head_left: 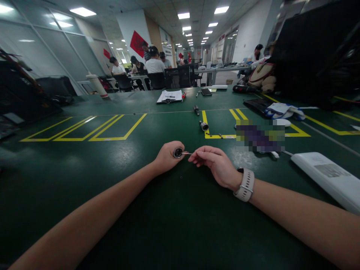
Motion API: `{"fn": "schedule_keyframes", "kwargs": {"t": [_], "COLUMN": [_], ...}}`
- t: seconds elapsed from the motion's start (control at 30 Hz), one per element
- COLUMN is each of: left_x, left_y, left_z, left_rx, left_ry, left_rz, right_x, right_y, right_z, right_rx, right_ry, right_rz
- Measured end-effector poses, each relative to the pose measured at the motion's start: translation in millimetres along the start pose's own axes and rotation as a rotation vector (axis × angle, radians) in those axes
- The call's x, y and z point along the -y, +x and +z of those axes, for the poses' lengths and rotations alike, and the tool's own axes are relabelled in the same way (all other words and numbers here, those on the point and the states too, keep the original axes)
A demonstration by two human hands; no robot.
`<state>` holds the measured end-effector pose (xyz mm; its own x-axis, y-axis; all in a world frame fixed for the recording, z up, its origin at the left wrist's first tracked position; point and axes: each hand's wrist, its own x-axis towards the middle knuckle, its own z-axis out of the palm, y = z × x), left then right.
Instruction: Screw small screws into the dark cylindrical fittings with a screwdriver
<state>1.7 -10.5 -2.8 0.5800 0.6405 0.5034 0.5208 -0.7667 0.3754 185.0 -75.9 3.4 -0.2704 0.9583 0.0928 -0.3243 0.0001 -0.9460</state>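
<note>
My left hand point(167, 156) is closed around a small round metal cylinder point(178, 152), its open end facing right. My right hand point(215, 165) pinches a thin metal tool point(186, 153), whose tip reaches into the cylinder's end. Both hands rest on the dark green table point(112, 176) near its middle. A pale watch point(245, 185) sits on my right wrist.
Two more small metal cylinders point(204, 126) point(196, 109) lie beyond the hands by yellow floor-style markings point(112, 129). A clipboard with papers point(170, 96), a phone point(206, 92), white gloves point(284, 110) and a white flat device point(329, 178) lie around. People sit at desks far behind.
</note>
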Motion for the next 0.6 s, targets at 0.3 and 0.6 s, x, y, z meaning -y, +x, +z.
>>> {"fn": "schedule_keyframes", "kwargs": {"t": [0.3,0.6], "left_x": [0.0,-1.6], "left_y": [2.4,0.0], "left_z": [2.2,0.2], "left_rx": [0.012,-0.020], "left_ry": [0.227,0.047], "left_rz": [-0.049,-0.025], "right_x": [4.8,-1.6], "right_y": [-7.9,-0.7], "right_z": [8.2,1.5], "right_rx": [0.018,0.043], "right_ry": [-0.551,-0.034], "right_rz": [-0.223,0.004]}}
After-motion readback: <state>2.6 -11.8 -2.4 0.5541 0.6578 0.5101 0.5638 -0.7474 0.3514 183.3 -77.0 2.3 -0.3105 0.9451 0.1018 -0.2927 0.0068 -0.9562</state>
